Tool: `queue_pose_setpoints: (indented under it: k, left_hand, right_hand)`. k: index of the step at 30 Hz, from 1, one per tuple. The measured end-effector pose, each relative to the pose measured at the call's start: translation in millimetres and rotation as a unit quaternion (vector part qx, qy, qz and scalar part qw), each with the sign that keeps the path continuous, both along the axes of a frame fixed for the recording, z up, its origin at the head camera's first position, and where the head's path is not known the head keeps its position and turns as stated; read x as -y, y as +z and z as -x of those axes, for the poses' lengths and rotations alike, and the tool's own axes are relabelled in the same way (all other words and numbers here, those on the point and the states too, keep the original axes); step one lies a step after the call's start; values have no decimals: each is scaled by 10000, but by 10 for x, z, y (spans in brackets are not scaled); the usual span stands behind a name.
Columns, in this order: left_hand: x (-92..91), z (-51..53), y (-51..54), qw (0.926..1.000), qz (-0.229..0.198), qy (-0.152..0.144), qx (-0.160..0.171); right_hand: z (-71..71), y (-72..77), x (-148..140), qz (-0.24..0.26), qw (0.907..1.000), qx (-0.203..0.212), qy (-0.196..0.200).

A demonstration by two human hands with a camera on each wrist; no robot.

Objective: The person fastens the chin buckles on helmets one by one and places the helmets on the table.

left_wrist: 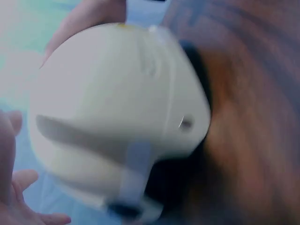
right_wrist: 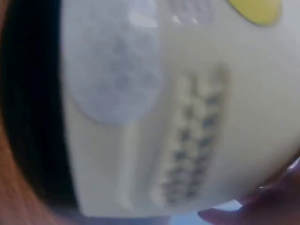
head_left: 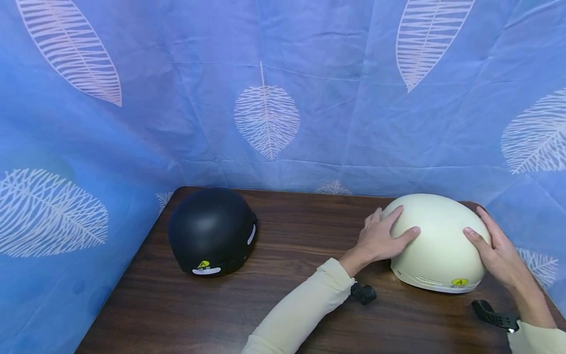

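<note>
A cream helmet (head_left: 438, 241) sits at the right of the brown table, its yellow sticker facing the near side. My left hand (head_left: 384, 236) is spread at its left side, with thumb and fingers extended. In the left wrist view, fingertips (left_wrist: 26, 180) show beside the shell with a gap between. On the opposite side, my right hand (head_left: 499, 250) lies along the shell, thumb toward the top and fingers extended. Close up in the right wrist view are the helmet's pale reflective strip (right_wrist: 112, 61) and raised lettering, blurred.
A black helmet (head_left: 212, 231) with a yellow sticker stands at the table's left. Blue cloth (head_left: 309, 123) with white leaf prints hangs behind and along the sides. Black wrist-camera straps (head_left: 363, 293) sit at both wrists, just above the wooden table (head_left: 287, 295).
</note>
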State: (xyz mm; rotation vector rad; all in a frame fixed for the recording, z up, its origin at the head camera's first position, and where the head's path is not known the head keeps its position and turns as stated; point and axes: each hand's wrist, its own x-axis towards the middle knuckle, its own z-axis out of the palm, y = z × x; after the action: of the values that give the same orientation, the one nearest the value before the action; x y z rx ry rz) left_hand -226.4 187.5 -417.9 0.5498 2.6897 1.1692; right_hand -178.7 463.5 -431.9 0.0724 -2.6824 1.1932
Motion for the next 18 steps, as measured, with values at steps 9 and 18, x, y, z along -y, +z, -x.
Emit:
queue_pose_setpoints:
  k: [9, 18]
  left_hand:
    - [708, 390, 164, 9890, 827, 292, -1187]
    - [1351, 517, 338, 9426, 1971, 1084, -2467]
  right_hand:
    - [55, 385, 320, -979, 9835, -1097, -1050]
    - [292, 652, 916, -1294, 9664, -2066, -810]
